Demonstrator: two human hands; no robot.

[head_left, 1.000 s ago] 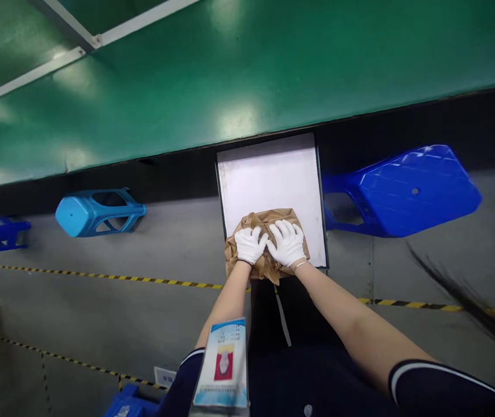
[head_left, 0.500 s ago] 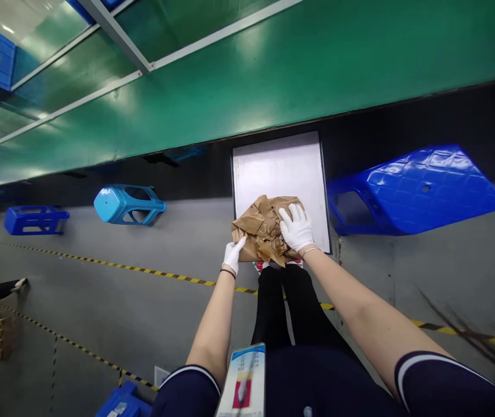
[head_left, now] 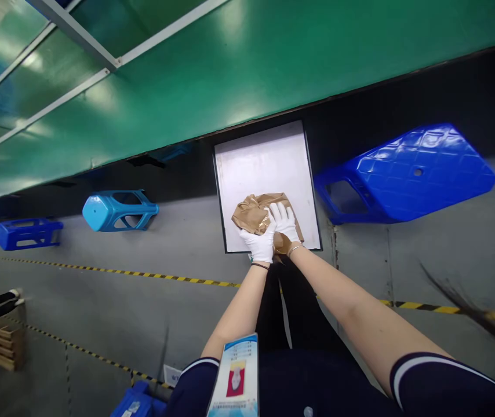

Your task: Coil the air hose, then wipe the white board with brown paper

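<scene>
Both hands are gloved in white and pressed together on a wad of crumpled brown paper [head_left: 254, 212]. The left hand [head_left: 258, 243] cups the near side of the wad with its fingers curled over it, and the right hand [head_left: 283, 221] lies on top with fingers spread, clamping the paper down. The two hands touch and partly overlap, so neither is free.

The paper sits low on a white panel [head_left: 260, 165] with a dark frame, near its closer edge, well below the person's outstretched arms. The panel stands just under the edge of a green surface [head_left: 247, 63]. To the right, a dark blue stool [head_left: 408, 174] lies near the panel; to the left, a light blue stool [head_left: 117, 208] lies well apart from it. A yellow-and-black floor line [head_left: 143, 278] runs across the grey floor beneath the arms, and a badge [head_left: 234, 376] hangs at the person's chest.

The risk, as I judge it, is springback: crumpled paper held only by palm pressure tends to unfold once the grip eases, and a loose flap could slide off the smooth panel onto the floor. Leaning this far forward also leaves little reach to catch it.
</scene>
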